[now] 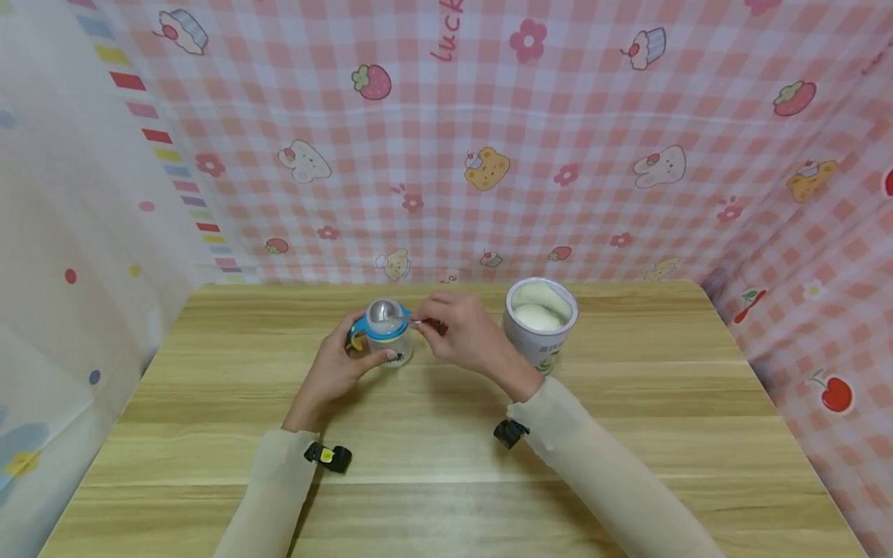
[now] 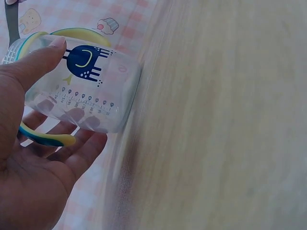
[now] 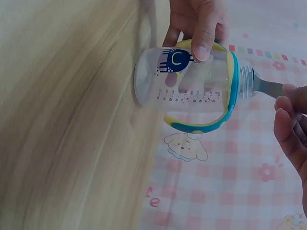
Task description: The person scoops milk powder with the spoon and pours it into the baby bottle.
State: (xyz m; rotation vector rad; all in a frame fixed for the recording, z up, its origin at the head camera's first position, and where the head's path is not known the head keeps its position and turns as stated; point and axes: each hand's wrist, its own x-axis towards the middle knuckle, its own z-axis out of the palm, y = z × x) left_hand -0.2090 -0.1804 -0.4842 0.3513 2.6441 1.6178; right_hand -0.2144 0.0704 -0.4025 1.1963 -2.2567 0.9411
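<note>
Left hand [image 1: 338, 363]: we grip the upright baby bottle [image 3: 192, 84].
Right hand [image 1: 456, 329]: we pinch the spoon [image 3: 270, 88].
Bottle neck [image 3: 246, 81]: let's centre the spoon's bowl [image 1: 383, 311] here.

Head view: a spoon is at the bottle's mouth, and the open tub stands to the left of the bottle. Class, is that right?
Not quite. The open tub stands to the right of the bottle, as the head view shows; the spoon is indeed at the bottle's mouth.
</note>
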